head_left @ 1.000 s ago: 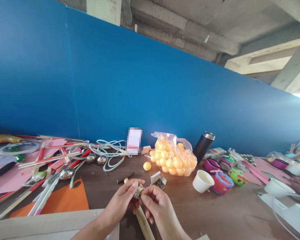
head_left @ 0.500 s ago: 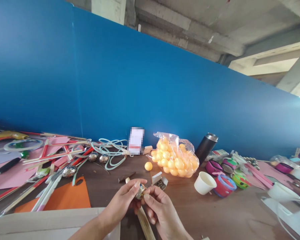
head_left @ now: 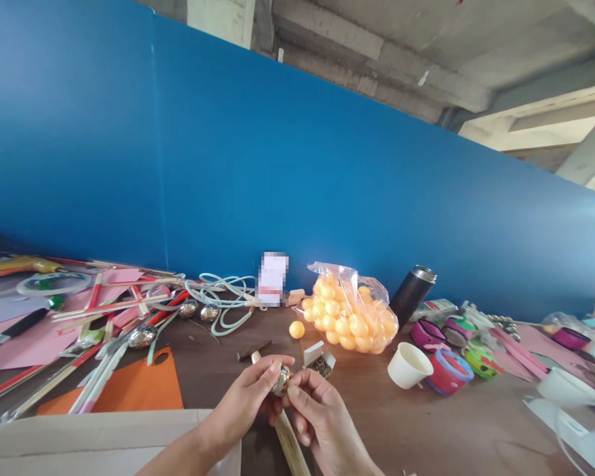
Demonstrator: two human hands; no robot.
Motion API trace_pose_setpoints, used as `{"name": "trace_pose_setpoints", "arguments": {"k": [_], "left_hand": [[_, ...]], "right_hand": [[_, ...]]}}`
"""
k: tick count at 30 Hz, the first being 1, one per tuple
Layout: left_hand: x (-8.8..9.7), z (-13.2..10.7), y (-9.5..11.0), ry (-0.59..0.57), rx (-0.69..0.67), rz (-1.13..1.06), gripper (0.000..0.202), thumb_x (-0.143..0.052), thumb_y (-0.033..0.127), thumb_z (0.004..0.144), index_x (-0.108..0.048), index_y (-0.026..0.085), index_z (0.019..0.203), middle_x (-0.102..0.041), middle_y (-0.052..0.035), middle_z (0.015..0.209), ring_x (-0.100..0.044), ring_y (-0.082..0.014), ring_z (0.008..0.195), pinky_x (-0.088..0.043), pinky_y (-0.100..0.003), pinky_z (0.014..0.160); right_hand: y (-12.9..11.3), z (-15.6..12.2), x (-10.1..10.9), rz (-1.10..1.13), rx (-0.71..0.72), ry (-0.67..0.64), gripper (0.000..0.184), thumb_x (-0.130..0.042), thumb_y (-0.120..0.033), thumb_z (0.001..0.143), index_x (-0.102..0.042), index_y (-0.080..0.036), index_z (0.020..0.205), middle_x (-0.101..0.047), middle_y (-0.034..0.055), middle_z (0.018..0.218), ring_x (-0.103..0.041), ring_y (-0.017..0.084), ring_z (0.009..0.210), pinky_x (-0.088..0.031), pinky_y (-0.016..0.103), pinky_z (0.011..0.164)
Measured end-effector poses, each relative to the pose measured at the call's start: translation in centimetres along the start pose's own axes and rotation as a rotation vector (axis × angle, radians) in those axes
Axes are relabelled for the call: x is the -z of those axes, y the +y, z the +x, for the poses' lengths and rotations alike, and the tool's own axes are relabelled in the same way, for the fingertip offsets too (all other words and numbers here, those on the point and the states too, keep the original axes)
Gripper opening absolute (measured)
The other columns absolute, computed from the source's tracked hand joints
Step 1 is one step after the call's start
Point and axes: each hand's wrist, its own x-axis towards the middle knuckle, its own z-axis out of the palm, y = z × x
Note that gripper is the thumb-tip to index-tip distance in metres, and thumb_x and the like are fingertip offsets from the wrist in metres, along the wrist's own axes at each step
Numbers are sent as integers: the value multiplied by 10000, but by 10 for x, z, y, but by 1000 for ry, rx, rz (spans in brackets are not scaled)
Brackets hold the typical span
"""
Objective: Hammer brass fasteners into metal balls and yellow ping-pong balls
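My left hand (head_left: pixel 250 390) is closed around a shiny silver ball (head_left: pixel 281 381), its thumb on top. At the ball's right edge, my right hand (head_left: pixel 322 410) pinches with thumb and forefinger; what lies between those fingertips is too small to make out. Under both hands is a hammer (head_left: pixel 291 444), its wooden handle pointing toward me and its dark head beyond the fingers. A small open box (head_left: pixel 319 360) of tiny dark pieces, perhaps nails, stands just past my right hand. One loose orange ball (head_left: pixel 296 330) lies farther back.
A clear bag of orange balls (head_left: pixel 348 324), a black bottle (head_left: pixel 412 297) and a white paper cup (head_left: pixel 409 365) stand behind and to the right. Sticks, coloured paper and several silver balls (head_left: pixel 142 336) crowd the left. A cardboard piece (head_left: pixel 104 436) lies at front left.
The view has shifted slightly, so the scene sits a little farther right. Both hands keep nearly the same hold on the silver ball.
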Motion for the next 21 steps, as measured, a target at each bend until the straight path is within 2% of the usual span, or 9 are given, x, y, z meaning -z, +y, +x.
{"name": "trace_pose_setpoints", "arguments": {"k": [12,21], "left_hand": [[1,1,-5,-10,23,-11,552,-566,586,692,-631,154,1029,-544,-2,577,-494,-126,494,-408,-244,456],[2,2,-7,-41,36,-26,571,-551,556,725,-582,129,1102,-553,-2,581,-494,-122,474,-402,-245,446]], "right_hand": [[2,0,3,-36,18,-9,213,-638,-333,796,-523,-161,743,-560,-46,626,-342,-1,380,-226,149,360],[2,1,6,-127,31,-21,234,-627,-360,801,-526,-157,744,-552,-52,569,-343,8,372,-235,159,368]]}}
